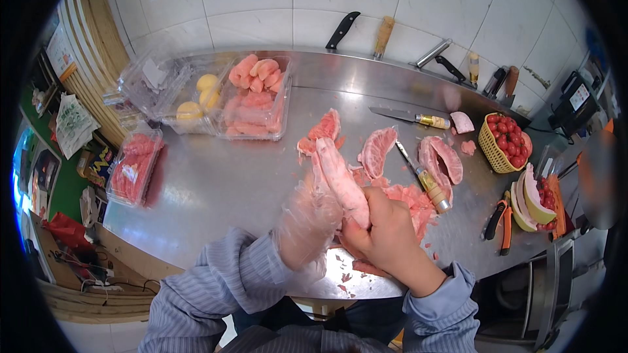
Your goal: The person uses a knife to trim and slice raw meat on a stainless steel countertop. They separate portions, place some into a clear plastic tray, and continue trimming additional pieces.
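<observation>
A pale pink pomelo piece (343,181) is held between both my hands above the steel table. My left hand (311,215), in a clear plastic glove, grips its left side. Bare, my right hand (385,235) clasps the lower right end. Just beyond lies peeled red pomelo flesh (326,127). To the right rest a pomelo segment (379,152), a larger pomelo section (441,162) and a wooden-handled knife (427,184). Torn membrane scraps (409,206) lie partly hidden behind my right hand.
Clear clamshell boxes hold pomelo flesh (252,103) and yellow fruit (196,100); another filled box (136,169) stands left. A second knife (412,117) lies behind. Rightward are a yellow basket of cherry tomatoes (490,149), orange-handled pliers (499,223) and pomelo rinds (527,203). Several tools line the wall.
</observation>
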{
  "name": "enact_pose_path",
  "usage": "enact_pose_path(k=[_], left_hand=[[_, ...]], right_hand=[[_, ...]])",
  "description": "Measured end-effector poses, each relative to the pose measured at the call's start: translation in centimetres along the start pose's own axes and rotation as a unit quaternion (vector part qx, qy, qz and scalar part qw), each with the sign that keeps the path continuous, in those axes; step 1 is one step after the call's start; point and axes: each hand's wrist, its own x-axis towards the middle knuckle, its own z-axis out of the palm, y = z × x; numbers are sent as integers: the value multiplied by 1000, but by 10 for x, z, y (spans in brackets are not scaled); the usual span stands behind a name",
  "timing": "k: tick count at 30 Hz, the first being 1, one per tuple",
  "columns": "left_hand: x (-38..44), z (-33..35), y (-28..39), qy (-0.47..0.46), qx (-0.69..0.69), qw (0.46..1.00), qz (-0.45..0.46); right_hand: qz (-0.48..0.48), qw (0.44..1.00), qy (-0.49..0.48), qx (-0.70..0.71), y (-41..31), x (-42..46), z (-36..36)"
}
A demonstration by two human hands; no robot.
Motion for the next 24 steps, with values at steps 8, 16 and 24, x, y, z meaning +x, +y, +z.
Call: enact_pose_path(k=[8,16,24], left_hand=[[0,8,4,-55,-72,995,34],[4,10,-2,37,-15,999,17],[2,2,-6,-38,-95,994,43]], right_hand=[[103,994,-8,39,-3,4,0],[114,986,18,119,-1,7,1],[260,877,30,403,6,10,-10]])
